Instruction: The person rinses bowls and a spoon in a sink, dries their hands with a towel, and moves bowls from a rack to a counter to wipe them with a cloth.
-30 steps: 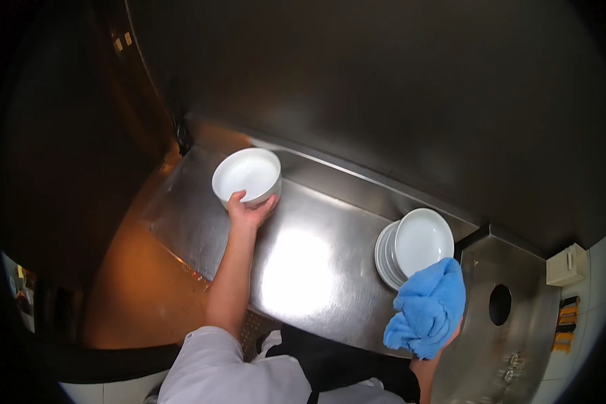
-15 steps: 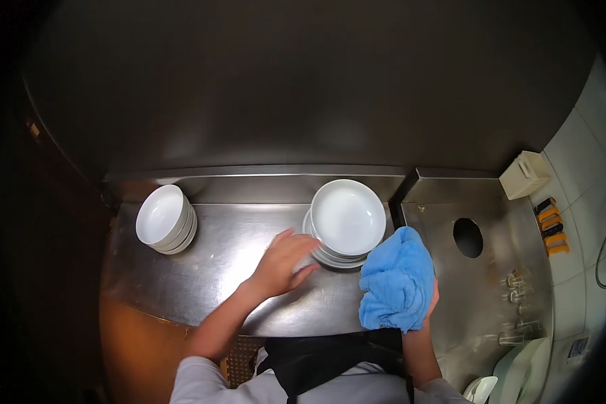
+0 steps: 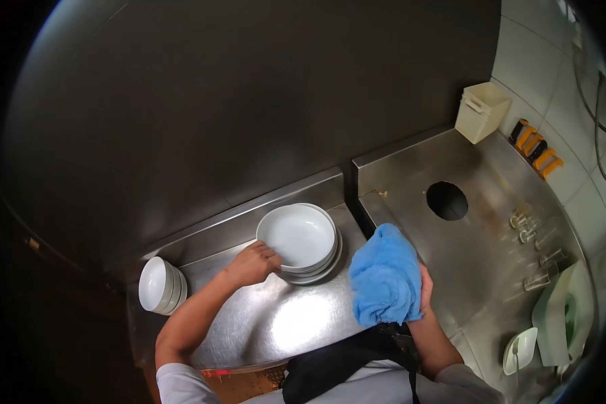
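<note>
My left hand is closed on the near-left rim of a shallow white bowl. This bowl tops a stack and sits a little to the left of the dishes under it. Some of the left fingers are hidden by the rim. In my right hand is a bunched blue cloth, which covers most of the fingers. The cloth is beside the stack, apart from it. Farther left, another stack of white bowls stands tilted in the view on the steel counter.
Right of a gap is a steel surface with a round hole. Several small glasses lie there, near a pale green bin and a white dish with cutlery. A cream container and orange-black handles line the wall.
The view has turned and shifted to the right. My left hand has gone from beside the stack to gripping the top bowl's rim. My right hand still holds the cloth.
</note>
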`<state>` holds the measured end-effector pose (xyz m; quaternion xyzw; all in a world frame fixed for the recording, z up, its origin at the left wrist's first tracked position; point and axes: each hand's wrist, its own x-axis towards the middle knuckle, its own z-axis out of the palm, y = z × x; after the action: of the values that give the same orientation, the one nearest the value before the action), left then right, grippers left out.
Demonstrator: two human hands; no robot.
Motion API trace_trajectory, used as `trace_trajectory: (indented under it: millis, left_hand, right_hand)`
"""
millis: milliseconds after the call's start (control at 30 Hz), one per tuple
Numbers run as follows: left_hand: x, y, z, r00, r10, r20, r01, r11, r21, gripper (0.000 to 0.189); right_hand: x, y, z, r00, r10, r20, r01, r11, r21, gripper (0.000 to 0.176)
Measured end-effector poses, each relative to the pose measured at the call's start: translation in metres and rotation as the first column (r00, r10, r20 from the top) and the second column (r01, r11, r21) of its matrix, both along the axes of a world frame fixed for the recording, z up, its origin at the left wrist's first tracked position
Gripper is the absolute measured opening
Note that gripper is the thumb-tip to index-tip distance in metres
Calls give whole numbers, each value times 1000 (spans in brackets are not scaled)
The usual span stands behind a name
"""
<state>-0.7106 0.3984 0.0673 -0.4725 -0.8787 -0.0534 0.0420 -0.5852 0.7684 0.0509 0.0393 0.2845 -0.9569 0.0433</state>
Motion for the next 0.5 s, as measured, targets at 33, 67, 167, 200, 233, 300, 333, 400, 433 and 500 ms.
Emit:
trace_trajectory:
  millis: [33,67,167,200,233,300,333,400,433,500]
  left_hand:
    - [4,3,7,999,-29,-30,30,998,50,17]
    - [14,8,17,1000,-1,-20,3,997,83,19]
    - [32,19,42,1000,19,0,-19,974,228,28]
    - [43,20,46,995,103,10,-101,945,310,29]
    - [57,23,49,982,188,28,-184,902,391,29]
    - [80,30,59,932,358,52,-322,756,570,29]
    - [87,40,61,906,401,139,-374,600,707,27]
    - [93,56,65,852,422,311,-427,214,879,25]
    - [106,39,57,768,426,478,-618,298,727,27]
    - [122,50,68,806,440,395,-556,336,760,60]
  right_hand:
    - [-1,1,6,999,12,-39,-14,999,-37,63]
    - [-1,1,9,997,21,-72,-27,997,-74,63]
    - [-10,-6,10,995,-83,-55,79,995,-60,62]
    - [-14,-10,8,985,-146,-90,147,989,-2,63]
    - [-19,-16,4,971,-203,-128,212,976,55,63]
    - [-27,-38,3,911,-208,-357,300,927,224,63]
    - [-30,-58,6,848,-134,-514,351,867,354,58]
    - [-35,-118,31,569,161,-807,655,505,562,52]
    - [-37,-145,45,410,293,-864,796,348,496,51]
    - [-51,-169,74,190,308,-932,852,420,313,38]
